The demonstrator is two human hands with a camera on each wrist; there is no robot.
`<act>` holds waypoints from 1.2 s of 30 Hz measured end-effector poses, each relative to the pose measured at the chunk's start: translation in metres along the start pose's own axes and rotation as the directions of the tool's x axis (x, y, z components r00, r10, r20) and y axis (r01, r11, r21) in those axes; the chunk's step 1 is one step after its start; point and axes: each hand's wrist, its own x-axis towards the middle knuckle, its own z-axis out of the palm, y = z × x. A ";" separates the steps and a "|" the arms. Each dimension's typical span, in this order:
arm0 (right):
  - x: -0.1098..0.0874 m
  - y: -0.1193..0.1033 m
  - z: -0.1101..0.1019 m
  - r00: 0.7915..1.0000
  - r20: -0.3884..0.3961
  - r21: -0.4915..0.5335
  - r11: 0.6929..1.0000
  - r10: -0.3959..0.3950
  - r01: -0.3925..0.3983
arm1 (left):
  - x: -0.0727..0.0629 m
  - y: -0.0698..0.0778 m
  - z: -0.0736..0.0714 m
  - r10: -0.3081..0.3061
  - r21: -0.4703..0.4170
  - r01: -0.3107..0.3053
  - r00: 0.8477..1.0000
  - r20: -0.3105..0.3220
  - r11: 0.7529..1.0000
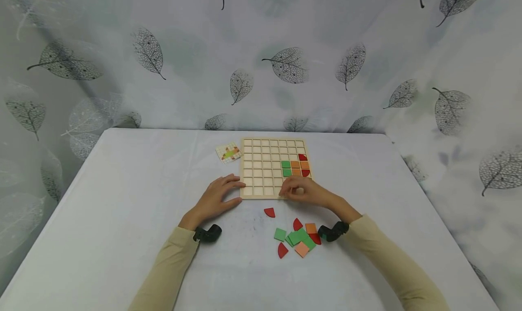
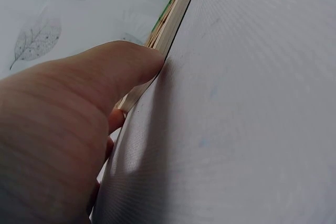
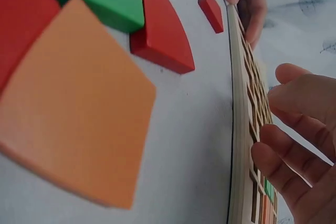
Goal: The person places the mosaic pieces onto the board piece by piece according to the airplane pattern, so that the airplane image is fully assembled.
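A wooden grid board lies on the table with green squares, orange squares and red quarter-circle pieces in its right-hand cells. My left hand rests at its near left corner, fairly straight fingers on the left edge and thumb against the front side. The right hand hovers over the near right part, hiding cells there. Its fingers bend loosely in the right wrist view, where no piece shows between them. A small pattern card lies beside the board's upper left.
In front of the board lies a loose pile of green squares, orange squares and red quarter-circle pieces. One red piece lies apart, closer to the board. A white cloth covers the table; a leaf-patterned curtain hangs behind.
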 end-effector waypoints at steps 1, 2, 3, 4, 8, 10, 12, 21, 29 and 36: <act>-0.001 0.003 0.001 1.000 0.008 -0.005 1.000 0.001 -0.001 | 0.000 0.000 0.000 0.000 -0.001 0.000 1.000 0.001 1.000; -0.002 0.006 0.002 1.000 0.016 -0.005 1.000 0.006 -0.006 | 0.000 0.000 0.000 -0.002 -0.001 0.002 1.000 0.002 1.000; -0.003 0.007 0.003 1.000 0.024 -0.008 1.000 0.009 -0.009 | 0.000 0.000 0.000 -0.003 0.000 0.003 1.000 0.003 1.000; -0.004 0.008 0.003 0.999 0.034 -0.006 1.000 0.012 -0.012 | 0.000 0.000 0.000 -0.004 0.000 0.004 1.000 0.003 1.000; -0.010 0.008 0.002 0.997 0.078 0.016 1.000 0.017 -0.018 | 0.001 -0.001 0.001 -0.007 -0.002 0.007 1.000 0.004 1.000; -0.013 0.008 0.002 0.995 0.095 0.025 1.000 0.008 -0.010 | 0.001 -0.001 0.001 -0.006 -0.004 0.006 1.000 0.004 1.000; -0.016 0.008 0.002 0.994 0.109 0.034 0.999 -0.010 0.006 | 0.001 -0.001 0.001 -0.005 -0.004 0.005 1.000 0.004 1.000; -0.027 0.006 0.005 0.964 0.253 0.160 0.986 -0.078 0.038 | 0.000 0.001 0.000 -0.013 -0.005 0.013 1.000 0.008 1.000; -0.029 -0.004 0.007 0.920 0.362 0.207 0.975 -0.150 0.077 | 0.000 0.000 0.000 -0.013 -0.008 0.014 1.000 0.018 1.000; -0.030 0.002 0.008 0.891 0.440 0.167 0.985 -0.113 0.042 | 0.000 0.000 0.000 -0.017 -0.007 0.017 1.000 0.017 1.000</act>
